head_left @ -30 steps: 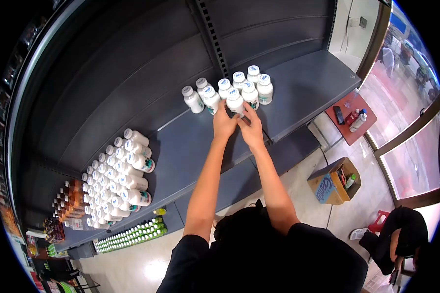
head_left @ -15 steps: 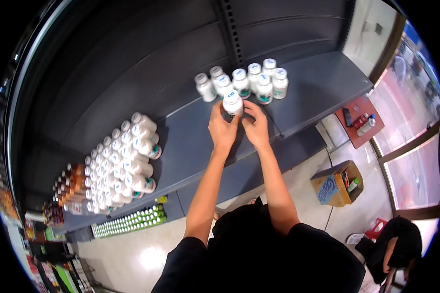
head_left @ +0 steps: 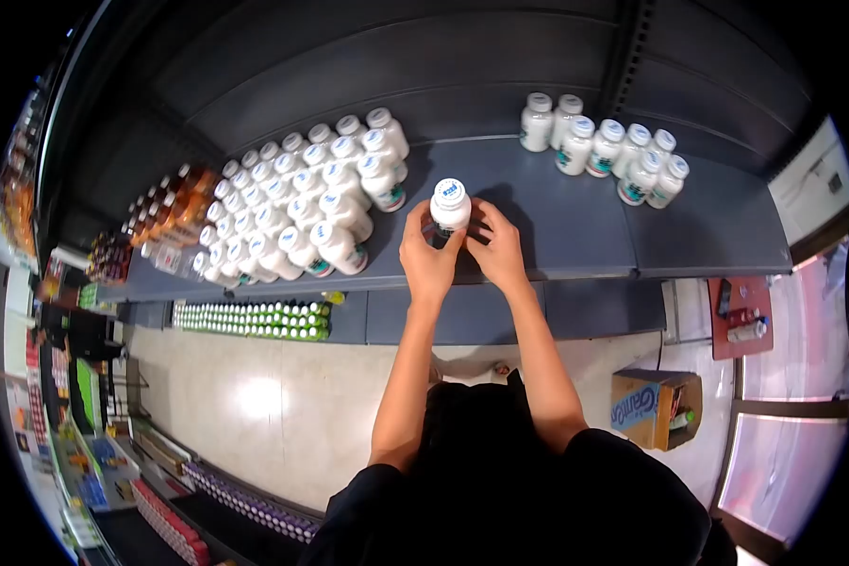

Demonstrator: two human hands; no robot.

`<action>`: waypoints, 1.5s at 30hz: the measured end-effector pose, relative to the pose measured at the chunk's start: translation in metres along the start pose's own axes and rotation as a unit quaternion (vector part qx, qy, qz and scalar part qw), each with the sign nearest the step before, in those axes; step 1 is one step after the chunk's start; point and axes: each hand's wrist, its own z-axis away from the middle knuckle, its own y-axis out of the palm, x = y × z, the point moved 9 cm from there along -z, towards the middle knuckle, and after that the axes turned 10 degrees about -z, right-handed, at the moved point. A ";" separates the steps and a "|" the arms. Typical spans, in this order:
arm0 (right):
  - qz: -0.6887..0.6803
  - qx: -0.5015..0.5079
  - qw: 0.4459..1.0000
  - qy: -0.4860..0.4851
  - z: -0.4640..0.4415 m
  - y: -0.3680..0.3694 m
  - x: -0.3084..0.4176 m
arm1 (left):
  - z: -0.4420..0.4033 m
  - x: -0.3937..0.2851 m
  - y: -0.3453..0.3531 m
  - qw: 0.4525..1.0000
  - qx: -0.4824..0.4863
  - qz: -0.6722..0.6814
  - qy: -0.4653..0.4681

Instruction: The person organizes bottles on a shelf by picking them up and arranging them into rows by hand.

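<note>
Over the grey shelf (head_left: 575,236), just inside its front edge, we see a white bottle (head_left: 450,209) roughly upright between two hands. The left hand (head_left: 428,255) has its grip closed around the bottle's side; the right hand (head_left: 495,253) is half curled opposite, and we cannot tell whether its fingers press on it. Both wrists cross the front edge. To the left, a narrow strip of shelf parts the bottle from the large cluster of bottles (head_left: 302,215); to the right and behind, we find a wider stretch, reaching to the back panel (head_left: 396,57) and the small group of bottles (head_left: 606,158), well apart. Fingers cover much of the held bottle's label and its base, so we cannot say whether it touches the shelf. In the cluster, front bottles overlap those behind. The cardboard box (head_left: 638,415) on the floor (head_left: 255,377) half hides its contents.
</note>
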 end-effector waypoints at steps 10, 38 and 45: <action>0.010 0.043 0.999 -0.008 -0.023 0.085 -0.003 | 0.016 0.079 -0.045 0.988 -0.062 0.130 -0.060; 0.029 0.027 0.998 0.045 -0.039 0.100 -0.033 | 0.017 0.093 -0.045 0.986 -0.067 0.138 -0.069; 0.008 0.039 0.998 0.050 -0.036 0.071 -0.013 | 0.017 0.058 -0.038 0.975 -0.068 0.209 -0.028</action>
